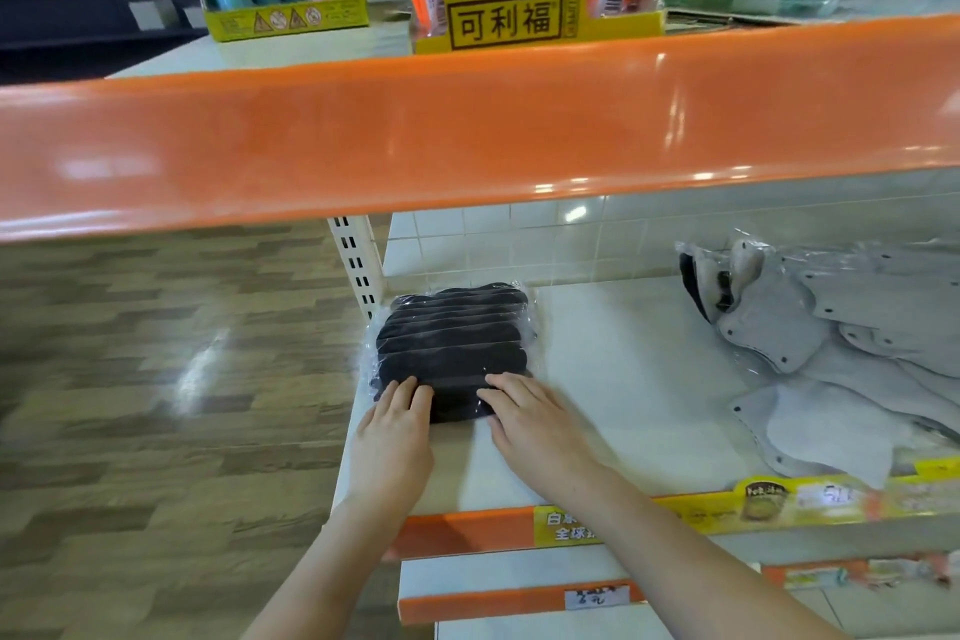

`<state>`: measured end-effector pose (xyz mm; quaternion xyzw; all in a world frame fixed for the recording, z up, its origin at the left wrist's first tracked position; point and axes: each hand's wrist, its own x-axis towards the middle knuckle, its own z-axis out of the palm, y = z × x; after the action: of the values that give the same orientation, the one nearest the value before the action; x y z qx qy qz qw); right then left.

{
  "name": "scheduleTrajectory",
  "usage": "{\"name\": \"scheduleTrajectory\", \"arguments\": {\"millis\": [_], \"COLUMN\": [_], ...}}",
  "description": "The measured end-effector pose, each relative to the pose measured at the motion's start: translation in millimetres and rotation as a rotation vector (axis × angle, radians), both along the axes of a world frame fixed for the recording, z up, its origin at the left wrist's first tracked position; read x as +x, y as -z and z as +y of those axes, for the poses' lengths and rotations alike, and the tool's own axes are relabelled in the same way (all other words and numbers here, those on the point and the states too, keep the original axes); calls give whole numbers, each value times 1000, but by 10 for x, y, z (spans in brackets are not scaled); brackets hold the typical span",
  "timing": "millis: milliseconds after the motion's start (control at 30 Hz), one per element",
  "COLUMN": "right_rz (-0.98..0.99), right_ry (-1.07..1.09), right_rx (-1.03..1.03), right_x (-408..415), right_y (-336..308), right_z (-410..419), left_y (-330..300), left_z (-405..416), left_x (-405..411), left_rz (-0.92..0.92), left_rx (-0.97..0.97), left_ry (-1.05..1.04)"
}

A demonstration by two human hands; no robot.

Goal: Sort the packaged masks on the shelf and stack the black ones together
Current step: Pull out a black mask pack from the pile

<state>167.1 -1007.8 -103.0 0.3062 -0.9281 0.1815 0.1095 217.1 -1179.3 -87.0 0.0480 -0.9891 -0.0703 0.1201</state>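
The white shop shelf with its orange front lip fills the lower right of the frame, and the broad glossy orange edge of the shelf above crosses the whole middle, so any reach goes in beneath it. At the left end of the white shelf, lower centre of the frame, lies the overlapping stack of black masks in clear plastic wrappers, pushed close to the slotted white upright; that corner seems chosen as the black pile's own place, well apart from the rest. On the right of the frame sprawls a loose heap of grey masks in clear wrappers, with one dark mask showing at its upper left end, probably a black one not yet sorted out.

Both hands lie flat with straight fingers on the near edge of the black stack, gripping nothing: the left hand on its left corner, the right hand on its right corner. I judge they are squaring and pressing down the slippery wrappers so the pile stays together.

Upper frame: a yellow card display box of orange packets, and pastel tubes in a second yellow box. Wood-pattern floor lies at the left.
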Motion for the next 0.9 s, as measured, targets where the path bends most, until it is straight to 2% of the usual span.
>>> {"name": "scheduleTrajectory", "arguments": {"millis": [133,333,533,633,900], "right_rz": [-105,-23,13,13,56], "right_ry": [-45,36,149,180,368], "right_rx": [-15,-182,-192,-210,-207], "right_x": [-7,-77,-66,-46,-208], "right_y": [-174,-306,-309,-325,-364], "right_z": [37,343,958,1277,2069], "left_y": [-54,-161,-162,-143,-166], "left_z": [50,453,1160,1541,2271], "left_x": [-23,-76,-193,-233,-391], "left_rz": [-29,134,249,230,175], "left_rx": [5,-32,95,154,152], "left_ry": [-30,85,257,255,262]}}
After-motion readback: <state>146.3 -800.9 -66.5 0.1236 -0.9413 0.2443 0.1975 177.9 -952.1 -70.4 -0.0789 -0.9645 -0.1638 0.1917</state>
